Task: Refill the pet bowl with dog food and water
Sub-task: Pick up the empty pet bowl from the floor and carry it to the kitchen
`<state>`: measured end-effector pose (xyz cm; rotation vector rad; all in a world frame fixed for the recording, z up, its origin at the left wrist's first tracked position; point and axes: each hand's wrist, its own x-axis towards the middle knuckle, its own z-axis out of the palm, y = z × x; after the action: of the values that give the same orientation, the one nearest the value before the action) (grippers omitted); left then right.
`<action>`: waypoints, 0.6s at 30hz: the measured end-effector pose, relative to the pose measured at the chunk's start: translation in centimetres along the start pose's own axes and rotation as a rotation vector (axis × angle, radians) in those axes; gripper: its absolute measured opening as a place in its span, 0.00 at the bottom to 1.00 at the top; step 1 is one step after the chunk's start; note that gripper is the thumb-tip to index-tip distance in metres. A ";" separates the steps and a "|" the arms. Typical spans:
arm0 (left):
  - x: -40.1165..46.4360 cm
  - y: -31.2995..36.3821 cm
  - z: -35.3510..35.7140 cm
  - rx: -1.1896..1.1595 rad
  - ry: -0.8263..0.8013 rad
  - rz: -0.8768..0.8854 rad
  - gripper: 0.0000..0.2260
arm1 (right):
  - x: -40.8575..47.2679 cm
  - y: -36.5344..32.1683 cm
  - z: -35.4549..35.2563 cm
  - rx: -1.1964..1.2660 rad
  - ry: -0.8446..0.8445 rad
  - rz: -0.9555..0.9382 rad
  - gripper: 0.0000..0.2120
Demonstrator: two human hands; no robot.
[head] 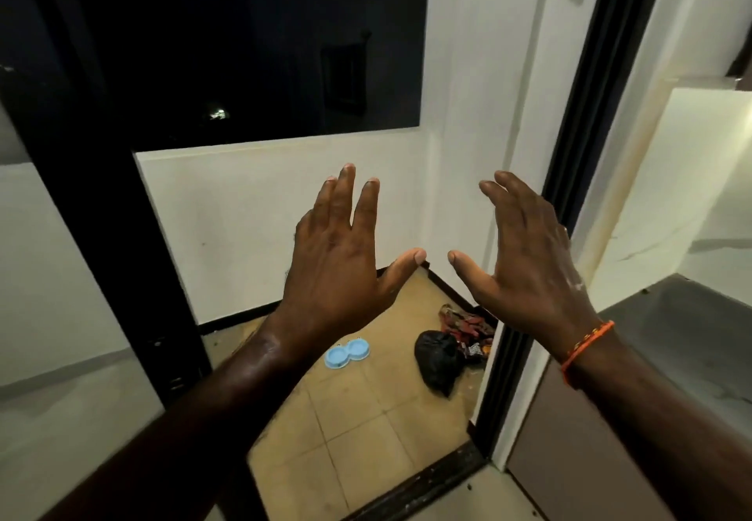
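A light blue double pet bowl [347,352] lies on the tan tiled floor of a small balcony, far below my hands. Both of its cups look empty. My left hand [342,260] is raised in front of me, back toward the camera, fingers spread and holding nothing. My right hand [525,260] is raised beside it, also spread and empty, with an orange thread band at the wrist. The two thumbs nearly meet above the bowl. I see no dog food container and no water source.
A tied black plastic bag [437,359] sits right of the bowl, with crumpled colourful wrappers [468,327] behind it in the corner. A low white wall [252,227] encloses the balcony. A dark door frame [569,162] stands on the right and a dark threshold [427,480] crosses the floor.
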<state>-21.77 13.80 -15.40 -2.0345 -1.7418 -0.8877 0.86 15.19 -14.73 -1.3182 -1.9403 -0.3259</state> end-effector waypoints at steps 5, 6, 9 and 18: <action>1.1 -0.9 3.4 0.058 -0.021 -0.050 0.43 | 2.8 3.0 4.5 0.080 -0.057 -0.035 0.41; 1.5 -1.0 4.1 0.065 -0.024 -0.060 0.43 | 3.3 3.6 5.4 0.094 -0.068 -0.040 0.41; 3.1 -0.8 6.7 0.103 -0.026 -0.108 0.43 | 5.2 6.3 8.2 0.153 -0.119 -0.050 0.41; 7.6 -0.3 13.8 0.157 -0.040 -0.302 0.43 | 10.9 13.9 15.9 0.285 -0.224 -0.147 0.41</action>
<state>-18.11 28.05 -21.10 -1.7298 -2.1072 -0.7692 4.07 38.01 -20.70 -1.0657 -2.1816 0.0312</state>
